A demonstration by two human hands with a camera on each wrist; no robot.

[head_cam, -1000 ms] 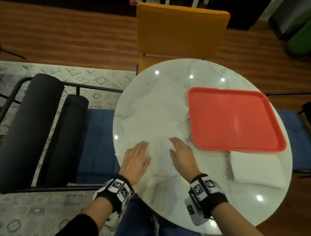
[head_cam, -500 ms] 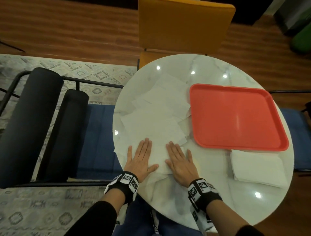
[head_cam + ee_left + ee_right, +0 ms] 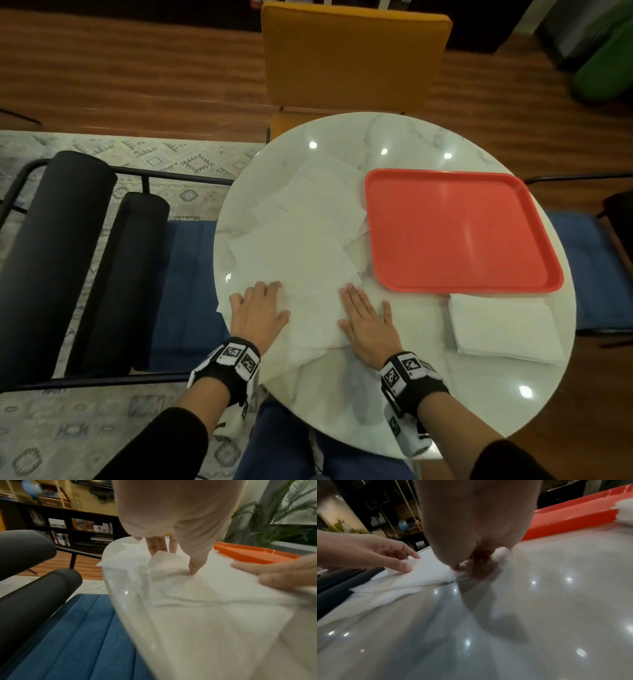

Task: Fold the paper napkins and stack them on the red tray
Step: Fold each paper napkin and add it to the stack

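Two flat hands, left hand [image 3: 257, 311] and right hand [image 3: 368, 322], press one thin white paper napkin [image 3: 315, 318] on the round white marble tabletop [image 3: 342, 404], beside the red plastic tray [image 3: 455, 233]. Grip: fingers straight, holding nothing. Judged light, limp, tearable, slippery on marble; lift by a corner.

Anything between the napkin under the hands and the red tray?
Nothing visible. Both the left hand and right hand press flat on the napkin. The tray lies to its right, bare, with only tabletop between.
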